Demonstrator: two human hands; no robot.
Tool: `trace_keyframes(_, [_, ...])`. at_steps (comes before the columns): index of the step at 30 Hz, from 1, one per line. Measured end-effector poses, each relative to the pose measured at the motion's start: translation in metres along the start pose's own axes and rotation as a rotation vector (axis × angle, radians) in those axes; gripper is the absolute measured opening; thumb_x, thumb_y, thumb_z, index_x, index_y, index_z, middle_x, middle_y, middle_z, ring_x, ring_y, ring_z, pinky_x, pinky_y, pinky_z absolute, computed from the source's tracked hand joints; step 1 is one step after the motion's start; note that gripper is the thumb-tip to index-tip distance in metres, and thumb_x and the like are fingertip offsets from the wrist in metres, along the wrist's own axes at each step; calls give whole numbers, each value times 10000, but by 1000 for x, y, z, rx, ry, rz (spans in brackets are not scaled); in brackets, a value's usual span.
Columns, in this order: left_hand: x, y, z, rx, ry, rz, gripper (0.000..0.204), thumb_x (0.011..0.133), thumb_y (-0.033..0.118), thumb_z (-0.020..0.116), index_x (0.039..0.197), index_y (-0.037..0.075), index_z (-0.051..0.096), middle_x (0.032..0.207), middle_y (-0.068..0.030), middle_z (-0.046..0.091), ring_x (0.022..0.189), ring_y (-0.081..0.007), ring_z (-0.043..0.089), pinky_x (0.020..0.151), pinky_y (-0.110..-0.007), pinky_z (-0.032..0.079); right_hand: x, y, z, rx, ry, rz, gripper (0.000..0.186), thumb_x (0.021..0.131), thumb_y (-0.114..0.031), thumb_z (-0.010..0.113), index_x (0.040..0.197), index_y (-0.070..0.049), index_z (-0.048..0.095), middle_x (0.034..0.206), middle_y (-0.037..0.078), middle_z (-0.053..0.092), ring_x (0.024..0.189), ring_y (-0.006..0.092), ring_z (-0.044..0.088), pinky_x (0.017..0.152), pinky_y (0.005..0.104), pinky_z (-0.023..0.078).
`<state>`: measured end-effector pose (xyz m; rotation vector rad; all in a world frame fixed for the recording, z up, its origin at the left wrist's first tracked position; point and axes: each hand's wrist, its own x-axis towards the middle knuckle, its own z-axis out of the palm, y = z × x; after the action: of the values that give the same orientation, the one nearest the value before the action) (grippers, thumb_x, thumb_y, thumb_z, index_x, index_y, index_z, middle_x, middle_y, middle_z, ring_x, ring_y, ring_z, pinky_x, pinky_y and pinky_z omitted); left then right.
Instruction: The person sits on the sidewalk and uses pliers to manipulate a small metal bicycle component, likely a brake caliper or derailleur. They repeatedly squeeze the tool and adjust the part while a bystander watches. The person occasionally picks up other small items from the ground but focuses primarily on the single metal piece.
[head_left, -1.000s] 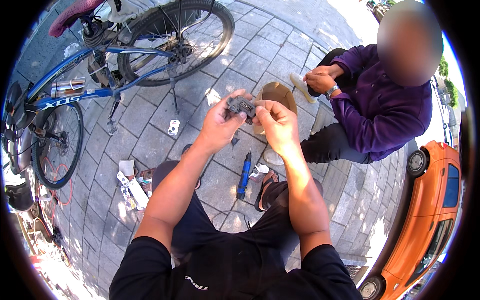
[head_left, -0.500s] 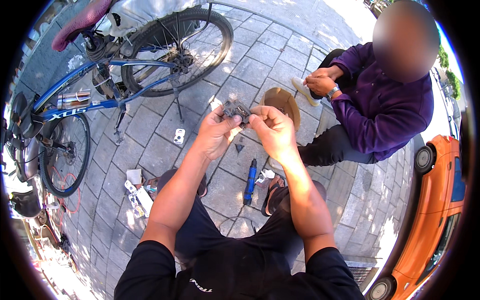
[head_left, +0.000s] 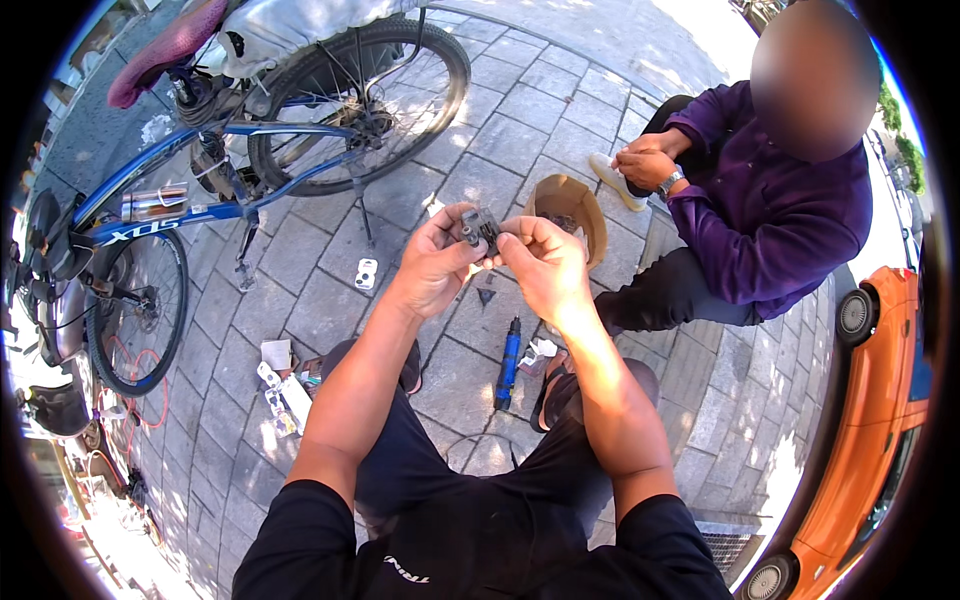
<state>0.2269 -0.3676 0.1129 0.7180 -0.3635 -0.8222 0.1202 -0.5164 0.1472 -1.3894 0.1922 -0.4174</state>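
A small, boxy, dark grey metal part is held up between my two hands, above the paving; its exact kind I cannot make out. My left hand pinches its left side, thumb in front and fingers behind. Thumb and fingertips of my right hand close on its right edge, covering some of it. Below the hands lies a small dark triangular piece on the ground. Nearer my feet, a blue pen-shaped power screwdriver rests on the stones.
A blue bicycle stands on the left. Ahead sits a brown open container with small bits inside. Another person in purple sits at right, hands together. White packaging and a small white card lie left; an orange car is parked right.
The dark metal part has been turned in my fingers and now stands more upright. Both hands keep their grip. The view has shifted slightly.
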Motion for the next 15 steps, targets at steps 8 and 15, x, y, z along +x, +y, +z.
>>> trace_keyframes(8, [-4,2,3,40,32,76,463,906,29,783,1309,27,554,1145,-100,691,1067,-204,686,941,-378,573,-5,-3,3,-343,48,-256,203,915,-32,761,1109,16,725,906,87,691,802,169,712,697,300,562])
trace_keyframes(15, [-1,3,-1,-9,59,19,456,933,32,781,1324,19,546,1191,-94,668,1079,-183,676,954,-366,582,-5,-19,1,-627,34,-354,321,820,-56,829,1122,-7,733,896,137,683,822,272,713,726,371,562])
